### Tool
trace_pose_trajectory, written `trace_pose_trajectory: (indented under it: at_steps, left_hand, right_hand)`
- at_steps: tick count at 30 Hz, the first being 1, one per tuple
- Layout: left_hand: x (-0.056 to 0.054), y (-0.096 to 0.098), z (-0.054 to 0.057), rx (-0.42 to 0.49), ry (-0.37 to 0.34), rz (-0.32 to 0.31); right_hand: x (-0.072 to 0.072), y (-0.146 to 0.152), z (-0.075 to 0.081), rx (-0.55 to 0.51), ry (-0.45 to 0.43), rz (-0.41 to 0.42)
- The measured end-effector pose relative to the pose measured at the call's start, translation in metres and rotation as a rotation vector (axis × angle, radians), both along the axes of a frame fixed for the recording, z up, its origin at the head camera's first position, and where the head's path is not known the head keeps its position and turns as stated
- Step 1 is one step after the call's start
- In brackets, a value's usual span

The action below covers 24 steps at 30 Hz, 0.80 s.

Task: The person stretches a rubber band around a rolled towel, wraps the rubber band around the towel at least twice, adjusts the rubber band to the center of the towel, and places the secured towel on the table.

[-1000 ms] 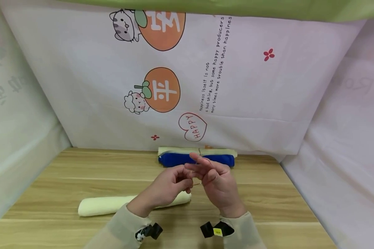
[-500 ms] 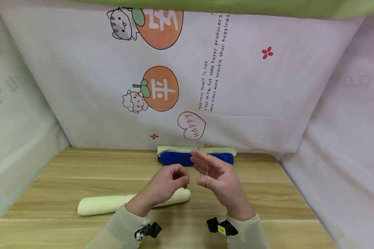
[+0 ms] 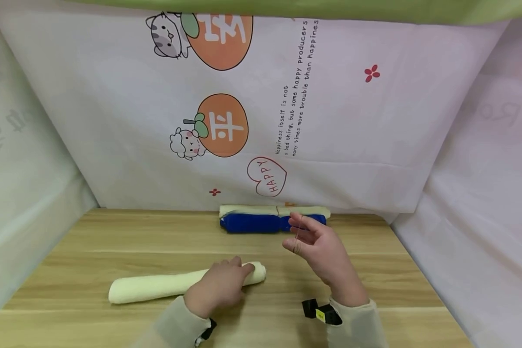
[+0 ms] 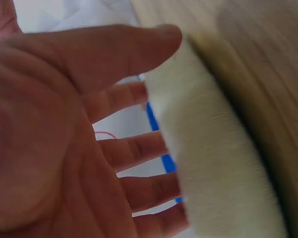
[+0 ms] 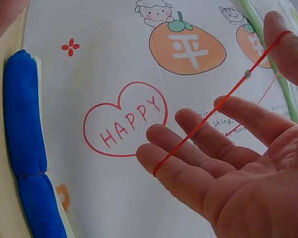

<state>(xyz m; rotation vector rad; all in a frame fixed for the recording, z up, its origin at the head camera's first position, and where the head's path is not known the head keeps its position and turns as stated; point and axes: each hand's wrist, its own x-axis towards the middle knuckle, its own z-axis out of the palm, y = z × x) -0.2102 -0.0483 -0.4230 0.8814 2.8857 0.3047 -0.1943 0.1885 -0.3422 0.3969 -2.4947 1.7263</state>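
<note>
A pale yellow rolled towel [image 3: 156, 286] lies on the table, its right end slightly farther back. My left hand [image 3: 219, 285] is at that right end; in the left wrist view the thumb [image 4: 159, 47] meets the towel's end and the spread, nearly straight fingers pass behind it, their tips hidden. To the right, my right hand [image 3: 326, 251] is raised above the table with fingers spread. A thin red elastic band [image 5: 203, 119] with a small bead or knot is stretched between its thumb and fingers.
At the back of the wooden table [image 3: 135, 237], a blue rolled towel [image 3: 252, 223] tied round its middle lies before another pale yellow rolled towel [image 3: 248, 209]. Printed white cloth [image 3: 339, 121] hangs behind and at both sides.
My hands have parted. The left has moved down onto the near towel's right end; the right has moved right, spreading the band between thumb and fingers. The towels have stayed put.
</note>
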Motion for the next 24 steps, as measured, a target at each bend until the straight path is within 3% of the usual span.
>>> trace_pose_trajectory:
  at_steps: [5, 9, 11, 13, 19, 24]
  left_hand:
    - [-0.019, -0.006, -0.012, 0.037, 0.018, -0.039]
    - [-0.037, -0.015, -0.014, 0.096, -0.080, -0.083]
    - [-0.041, -0.017, -0.014, 0.113, -0.120, -0.079]
    - [-0.040, -0.017, -0.014, 0.113, -0.127, -0.059]
    - [-0.029, -0.009, -0.020, 0.055, -0.038, -0.048]
    - [-0.023, -0.006, -0.016, 0.071, -0.068, -0.054]
  right_hand:
    - [-0.002, 0.001, -0.004, 0.039, -0.036, -0.028]
    - [-0.005, 0.003, -0.008, 0.083, -0.057, -0.047]
    - [-0.005, 0.004, -0.010, 0.105, -0.052, -0.056]
    - [-0.006, 0.004, -0.012, 0.122, -0.050, -0.067]
    - [-0.007, 0.004, -0.016, 0.134, -0.074, -0.068]
    - [-0.009, 0.005, -0.016, 0.147, -0.078, -0.075]
